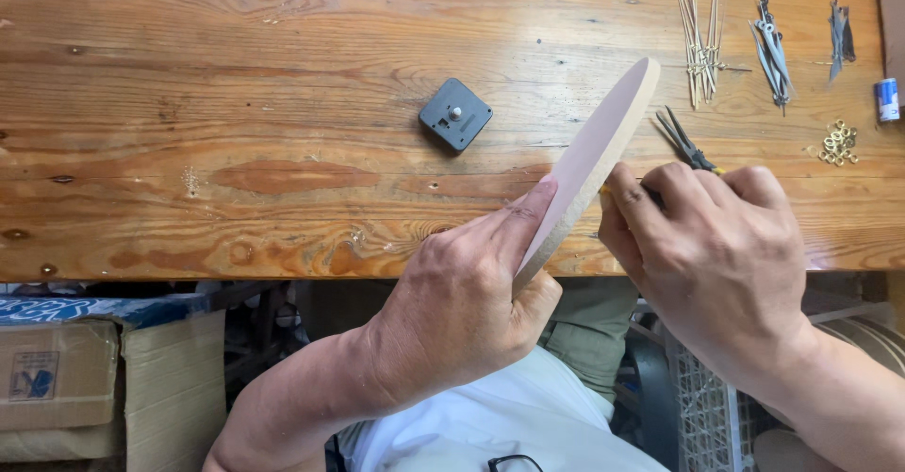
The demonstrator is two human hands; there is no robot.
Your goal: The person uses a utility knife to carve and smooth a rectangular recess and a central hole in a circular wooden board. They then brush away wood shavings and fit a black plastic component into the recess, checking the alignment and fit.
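Left hand [462, 302] is clamped on the round wooden disc [589, 161], thumb pressed flat along its pale pinkish face, the other fingers hidden behind it; the disc is up off the workbench [236, 151], tilted edge-on to the camera, its lower rim buried in the palm and its upper rim reaching out above the boards. Right hand [721, 250] sits just beside the disc's far side, fingers curled tight around something slim with a glimpse of yellow near the knuckles; what it is cannot be told from here, and whether it touches the disc's back is hidden too.

On handling, my read: the disc looks like a thin, stiff fibreboard cut, light enough for one hand, not likely to flex; the smooth face may be a little slippery, so a pinch across face and back near the rim, as now, seems the sound hold; the edge could dent if knocked on the bench.

Outward now: black needle-nose pliers [686, 142] lie on the bench just beyond the right hand; a square black clock movement [455, 115] rests well apart to the left of the disc; further back, a bundle of thin pale hands [699, 38], a cluster of grey metal hands [773, 49], a heap of small brass rings [837, 142]; cardboard boxes [104, 378] below the bench.
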